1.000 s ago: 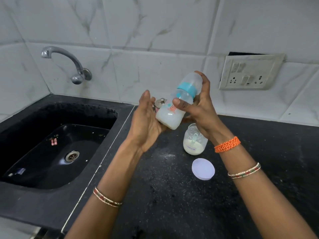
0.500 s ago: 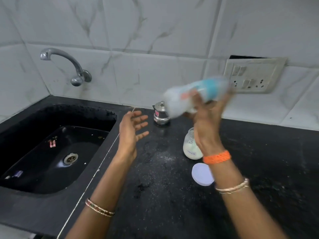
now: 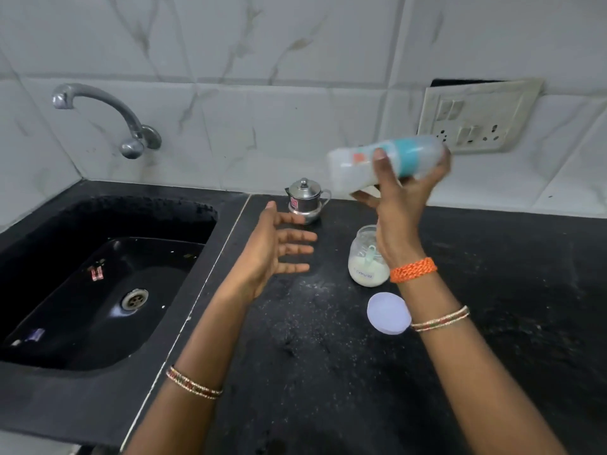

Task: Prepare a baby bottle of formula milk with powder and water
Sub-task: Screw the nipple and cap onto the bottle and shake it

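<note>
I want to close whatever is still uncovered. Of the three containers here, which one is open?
The formula jar on the counter: its round lid lies beside it. The baby bottle is capped and the steel pot lidded.

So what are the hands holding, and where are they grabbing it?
The right hand grips the clear plastic baby bottle with a teal collar around its middle, tipped sideways. The left hand is open, holding nothing.
</note>
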Tool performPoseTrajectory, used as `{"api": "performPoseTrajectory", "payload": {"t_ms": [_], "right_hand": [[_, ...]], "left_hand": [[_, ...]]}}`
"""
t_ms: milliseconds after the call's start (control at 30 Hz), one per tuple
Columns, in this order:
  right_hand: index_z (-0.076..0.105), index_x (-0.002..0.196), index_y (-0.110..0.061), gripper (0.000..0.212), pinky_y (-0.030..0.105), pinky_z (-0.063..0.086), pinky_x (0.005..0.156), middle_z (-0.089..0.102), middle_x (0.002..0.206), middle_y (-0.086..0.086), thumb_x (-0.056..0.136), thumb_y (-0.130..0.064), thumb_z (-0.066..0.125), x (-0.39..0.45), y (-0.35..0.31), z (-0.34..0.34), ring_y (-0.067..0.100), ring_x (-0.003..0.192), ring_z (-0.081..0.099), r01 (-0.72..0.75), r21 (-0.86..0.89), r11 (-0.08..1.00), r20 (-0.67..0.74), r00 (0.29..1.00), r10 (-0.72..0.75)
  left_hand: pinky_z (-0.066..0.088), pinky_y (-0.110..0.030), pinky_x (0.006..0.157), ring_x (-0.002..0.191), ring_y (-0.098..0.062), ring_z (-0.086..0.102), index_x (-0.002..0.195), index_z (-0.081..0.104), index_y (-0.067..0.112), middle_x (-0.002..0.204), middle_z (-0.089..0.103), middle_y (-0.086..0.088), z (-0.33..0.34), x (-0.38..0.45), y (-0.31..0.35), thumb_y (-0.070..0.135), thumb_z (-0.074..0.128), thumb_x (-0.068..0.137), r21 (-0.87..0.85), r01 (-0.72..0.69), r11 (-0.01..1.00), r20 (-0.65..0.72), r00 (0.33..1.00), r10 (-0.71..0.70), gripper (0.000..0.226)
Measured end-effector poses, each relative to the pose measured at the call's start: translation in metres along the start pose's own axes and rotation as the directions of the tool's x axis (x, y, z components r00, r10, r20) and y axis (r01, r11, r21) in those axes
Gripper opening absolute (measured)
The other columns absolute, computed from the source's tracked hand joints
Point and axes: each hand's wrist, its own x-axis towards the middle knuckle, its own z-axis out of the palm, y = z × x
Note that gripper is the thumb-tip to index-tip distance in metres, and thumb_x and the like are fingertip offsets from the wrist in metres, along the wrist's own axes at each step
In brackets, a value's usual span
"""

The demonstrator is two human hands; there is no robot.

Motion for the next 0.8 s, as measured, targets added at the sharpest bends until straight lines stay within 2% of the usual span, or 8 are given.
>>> {"api": "performPoseTrajectory", "payload": {"t_ms": [100, 167, 267, 400, 467, 600, 700, 800], "right_hand": [[0.033, 0.137, -0.034, 0.081, 0.041, 0.06, 0.07, 0.054, 0.13, 0.02, 0.072, -0.019, 0.079, -0.001, 0.009, -0.013, 0.029, 0.104, 0.064, -0.081, -0.299, 0.951, 0.327, 0.927, 0.181], [0.028, 0.143, -0.032, 0.078, 0.033, 0.057, 0.064, 0.056, 0.123, 0.015, 0.083, -0.008, 0.071, -0.006, 0.01, -0.022, 0.025, 0.102, 0.065, -0.148, -0.302, 0.942, 0.42, 0.866, 0.271], [0.017, 0.146, -0.039, 0.082, 0.034, 0.058, 0.069, 0.057, 0.123, 0.009, 0.087, -0.005, 0.062, -0.005, 0.01, -0.031, 0.018, 0.102, 0.067, -0.187, -0.312, 0.932, 0.44, 0.84, 0.316], [-0.004, 0.145, -0.052, 0.111, 0.044, 0.061, 0.071, 0.052, 0.138, 0.012, 0.072, -0.029, 0.076, -0.006, 0.012, -0.033, 0.023, 0.116, 0.062, -0.092, -0.461, 0.883, 0.416, 0.856, 0.306], [-0.003, 0.14, -0.06, 0.116, 0.051, 0.059, 0.074, 0.05, 0.14, 0.013, 0.066, -0.036, 0.082, -0.005, 0.014, -0.032, 0.027, 0.119, 0.06, -0.1, -0.431, 0.897, 0.386, 0.878, 0.284], [0.007, 0.136, -0.062, 0.112, 0.041, 0.059, 0.082, 0.047, 0.14, 0.017, 0.066, -0.026, 0.086, 0.0, 0.02, -0.032, 0.026, 0.115, 0.062, -0.146, -0.417, 0.897, 0.383, 0.867, 0.319], [0.017, 0.144, -0.036, 0.083, 0.039, 0.06, 0.063, 0.058, 0.125, 0.008, 0.084, -0.006, 0.067, -0.003, 0.012, -0.023, 0.025, 0.105, 0.063, -0.269, -0.124, 0.955, 0.257, 0.921, 0.293], [0.026, 0.141, -0.02, 0.06, 0.043, 0.059, 0.057, 0.053, 0.128, 0.013, 0.092, -0.016, 0.06, 0.005, 0.005, -0.018, 0.033, 0.104, 0.062, -0.158, 0.426, 0.891, -0.159, 0.956, 0.245]], "left_hand": [[0.058, -0.041, 0.065, 0.087, -0.031, 0.068, 0.12, 0.053, 0.011, 0.107, 0.066, -0.019, 0.001, -0.001, 0.003, 0.052, 0.022, 0.097, -0.115, 0.129, 0.985, 0.183, 0.977, -0.107, 0.056], [0.059, -0.038, 0.067, 0.09, -0.03, 0.068, 0.124, 0.053, 0.009, 0.112, 0.065, -0.019, 0.003, -0.004, 0.004, 0.038, 0.034, 0.098, -0.156, 0.13, 0.979, 0.221, 0.971, -0.094, 0.043], [0.06, -0.036, 0.073, 0.09, -0.03, 0.068, 0.122, 0.054, 0.006, 0.112, 0.065, -0.015, 0.007, -0.004, -0.003, 0.022, 0.046, 0.096, -0.234, 0.088, 0.968, 0.16, 0.986, -0.05, 0.032], [0.06, -0.039, 0.074, 0.091, -0.031, 0.068, 0.121, 0.053, 0.006, 0.113, 0.065, -0.014, 0.011, -0.001, -0.008, 0.018, 0.056, 0.09, -0.302, 0.015, 0.953, 0.021, 1.0, -0.009, 0.034], [0.06, -0.037, 0.073, 0.092, -0.028, 0.068, 0.114, 0.056, 0.009, 0.112, 0.065, -0.014, 0.015, 0.0, -0.009, 0.017, 0.061, 0.085, -0.257, -0.074, 0.964, -0.032, 0.997, 0.068, 0.031], [0.056, -0.046, 0.083, 0.086, -0.023, 0.067, 0.102, 0.063, 0.012, 0.096, 0.071, 0.0, 0.021, -0.002, -0.006, 0.011, 0.068, 0.079, -0.017, -0.282, 0.959, -0.033, 0.959, 0.282, 0.024], [0.057, -0.042, 0.083, 0.089, -0.019, 0.065, 0.107, 0.062, 0.014, 0.105, 0.068, -0.001, 0.015, -0.003, -0.001, 0.02, 0.065, 0.084, -0.129, -0.307, 0.943, 0.001, 0.951, 0.31, 0.024], [0.057, -0.036, 0.08, 0.086, -0.016, 0.063, 0.113, 0.059, 0.016, 0.11, 0.066, -0.002, 0.001, -0.003, 0.005, 0.017, 0.053, 0.092, -0.19, -0.316, 0.93, -0.092, 0.948, 0.303, 0.021]]}}
